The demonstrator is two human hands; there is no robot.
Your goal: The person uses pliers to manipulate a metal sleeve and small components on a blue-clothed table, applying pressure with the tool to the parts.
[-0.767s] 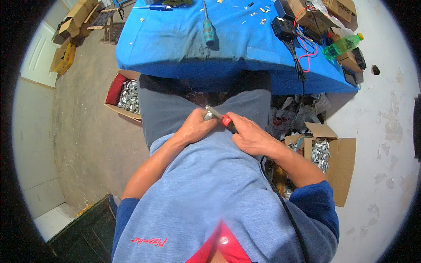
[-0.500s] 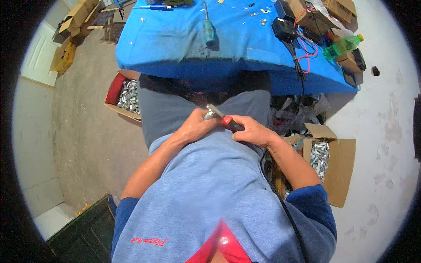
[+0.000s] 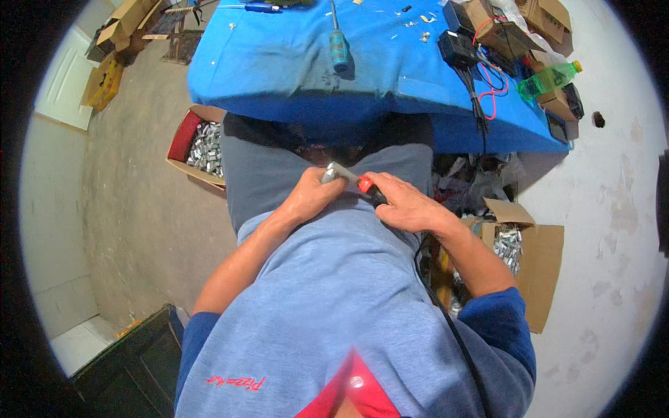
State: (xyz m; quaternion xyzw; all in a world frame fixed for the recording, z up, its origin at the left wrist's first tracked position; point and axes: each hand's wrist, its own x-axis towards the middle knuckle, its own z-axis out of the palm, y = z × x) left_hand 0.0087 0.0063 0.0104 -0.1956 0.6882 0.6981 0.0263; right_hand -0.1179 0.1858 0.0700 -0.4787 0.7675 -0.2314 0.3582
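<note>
Above my lap, my left hand (image 3: 310, 198) is closed around a small silvery metal part (image 3: 327, 177), most of it hidden by the fingers. My right hand (image 3: 410, 203) wraps round the handle of a red-and-black-handled hand tool (image 3: 366, 184). From the tool's red end a pale flat bar (image 3: 343, 171) reaches across to the metal part and appears to touch it. The kind of tool cannot be made out. A black cord (image 3: 453, 327) runs over my shirt toward my right wrist; whether it joins the tool is hidden.
Ahead is a blue-covered table (image 3: 293, 63) with a screwdriver (image 3: 339, 52), a black adapter box (image 3: 456, 49) with cables, and a green bottle (image 3: 549, 80). Cartons of small metal parts stand left (image 3: 188, 139) and right (image 3: 547, 272). A white wall (image 3: 613, 209) rises on the right.
My right hand has shifted slightly to the right with the tool, widening the gap between my hands. More of the flat bar shows. My left hand has moved slightly up and left.
</note>
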